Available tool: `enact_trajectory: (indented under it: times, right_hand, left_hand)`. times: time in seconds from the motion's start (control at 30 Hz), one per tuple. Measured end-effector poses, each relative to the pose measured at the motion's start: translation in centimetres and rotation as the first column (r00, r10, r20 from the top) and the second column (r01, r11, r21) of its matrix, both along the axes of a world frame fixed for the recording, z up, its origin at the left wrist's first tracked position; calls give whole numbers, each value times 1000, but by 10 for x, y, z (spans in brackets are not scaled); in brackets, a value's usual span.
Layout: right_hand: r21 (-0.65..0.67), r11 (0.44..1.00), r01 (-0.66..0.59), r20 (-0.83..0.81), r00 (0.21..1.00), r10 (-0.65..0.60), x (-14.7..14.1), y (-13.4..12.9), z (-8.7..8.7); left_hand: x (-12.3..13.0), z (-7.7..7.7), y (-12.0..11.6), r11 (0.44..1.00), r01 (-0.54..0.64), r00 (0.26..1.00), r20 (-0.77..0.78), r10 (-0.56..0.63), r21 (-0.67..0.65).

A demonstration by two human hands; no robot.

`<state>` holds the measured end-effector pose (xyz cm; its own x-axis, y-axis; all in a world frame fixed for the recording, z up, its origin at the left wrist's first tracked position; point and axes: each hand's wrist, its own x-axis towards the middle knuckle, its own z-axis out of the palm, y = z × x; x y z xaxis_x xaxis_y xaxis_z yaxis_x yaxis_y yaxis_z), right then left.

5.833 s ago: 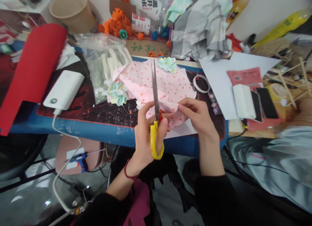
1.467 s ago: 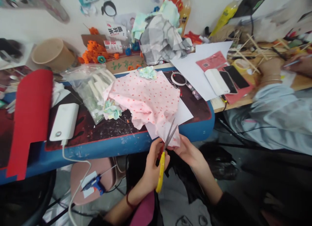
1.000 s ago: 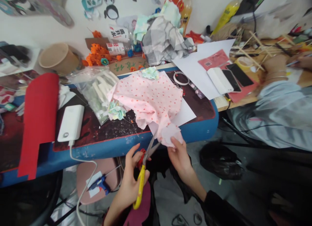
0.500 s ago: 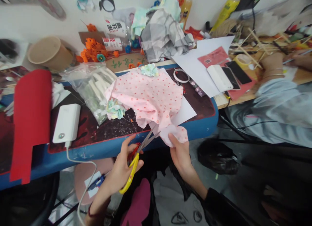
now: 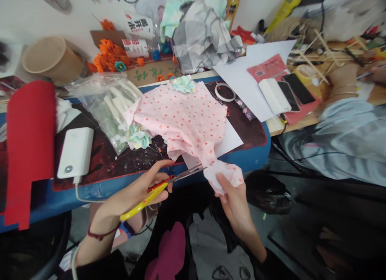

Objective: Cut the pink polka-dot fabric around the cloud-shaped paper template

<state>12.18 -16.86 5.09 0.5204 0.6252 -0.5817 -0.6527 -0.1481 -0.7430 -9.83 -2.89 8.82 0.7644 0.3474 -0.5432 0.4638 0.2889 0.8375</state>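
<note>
My left hand grips a pair of scissors with yellow and red handles. Their blades reach right to a narrow neck in the pink dotted fabric, which lies across the table edge. Between thumb and fingers, my right hand pinches the fabric's lower corner together with a white rounded piece laid on it. Ruffled pale green flower-like scraps, one at the fabric's top and another at its left, touch the cloth.
Left of the fabric lie a plastic bag of white sticks, a white power bank with a cable, and red felt. Crumpled checked cloth sits behind. To the right are phones and another person's arm.
The scissors have turned flatter and their blades have come closer together at the fabric's neck. My right hand has moved right and down, drawing the corner with the white piece away.
</note>
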Motion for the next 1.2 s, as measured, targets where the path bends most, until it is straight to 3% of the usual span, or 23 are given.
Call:
enact_trajectory:
  times: [0.2, 0.4, 0.5, 0.73, 1.2]
  right_hand:
    - [-36, 997, -70, 7, 997, 70, 1, -5, -2]
    - [-59, 993, -107, 35, 993, 109, 4, -10, -12]
    - [-62, 993, -102, 49, 993, 105, 3, -12, -14]
    - [-81, 994, -67, 108, 991, 75, 1, -17, -17]
    - [-149, 978, -144, 195, 966, 172, 18, -27, -28]
  left_hand:
    - [15, -9, 11, 997, 59, 994, 94, -54, -53]
    - [39, -4, 29, 979, 188, 980, 50, -192, 77]
    - [46, -5, 34, 971, 199, 980, 2, -201, 131]
    - [46, -5, 35, 958, 184, 983, -26, -183, 221]
    - [46, 0, 50, 865, 374, 927, -170, -335, 335]
